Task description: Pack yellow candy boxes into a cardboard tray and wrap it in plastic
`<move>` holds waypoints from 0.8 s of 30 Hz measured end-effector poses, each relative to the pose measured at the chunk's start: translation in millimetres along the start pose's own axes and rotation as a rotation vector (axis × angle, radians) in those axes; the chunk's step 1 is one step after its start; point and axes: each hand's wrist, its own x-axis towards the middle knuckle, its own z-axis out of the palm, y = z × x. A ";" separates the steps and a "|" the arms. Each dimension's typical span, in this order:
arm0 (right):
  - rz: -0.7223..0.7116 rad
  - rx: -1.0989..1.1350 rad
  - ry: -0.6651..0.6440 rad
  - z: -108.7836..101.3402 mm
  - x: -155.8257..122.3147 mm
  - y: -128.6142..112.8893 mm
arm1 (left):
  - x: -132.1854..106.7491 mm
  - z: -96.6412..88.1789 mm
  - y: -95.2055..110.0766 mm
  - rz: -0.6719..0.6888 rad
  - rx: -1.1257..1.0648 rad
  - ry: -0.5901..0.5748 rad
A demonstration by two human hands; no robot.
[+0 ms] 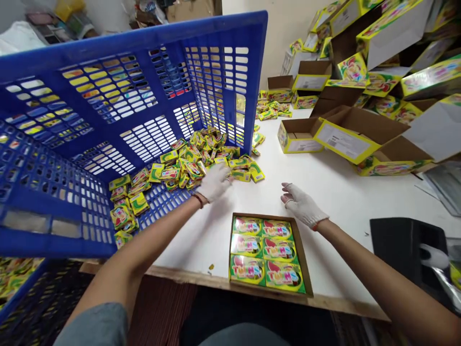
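My left hand (215,183), in a whitish glove with bare fingertips, is at the front of a heap of small yellow-green candy packs (190,163). Its fingers look loosely stretched and slightly blurred, and I see no pack held in them. My right hand (304,205), gloved the same way, hovers over the white table with its fingers apart and nothing in them. Between my forearms, near the table's front edge, lies an open shallow carton (306,259). Candy packs (281,247) printed "TWINS" fill it in two columns, faces up.
A blue plastic crate (140,110) lies tipped on its side at left, packs spilling from it onto the white table (345,202). Open cartons (345,139) are piled at the back right. A black tape dispenser (406,254) stands at the right.
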 end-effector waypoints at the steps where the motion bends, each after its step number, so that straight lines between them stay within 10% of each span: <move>1: 0.010 0.021 -0.012 5.1 20.4 0.5 | 11.7 -5.7 -28.4 -0.094 0.068 0.041; 5: 0.029 -0.023 -0.022 34.2 112.0 -20.5 | 56.1 -11.4 -98.6 -0.242 0.191 -0.009; 9: 0.010 -0.097 -0.032 78.0 167.7 -51.4 | 72.8 6.7 -95.2 -0.353 0.174 -0.121; 14: -0.109 -0.273 -0.190 111.0 135.0 -62.3 | 19.3 18.4 -63.5 -0.210 0.171 -0.237; 19: -0.459 -0.735 -0.509 99.2 80.8 -72.9 | -81.2 19.8 -29.5 -0.202 0.162 -0.254; 24: -0.485 -0.844 -0.467 83.5 61.4 -97.4 | -130.5 11.9 -4.6 -0.338 0.073 -0.092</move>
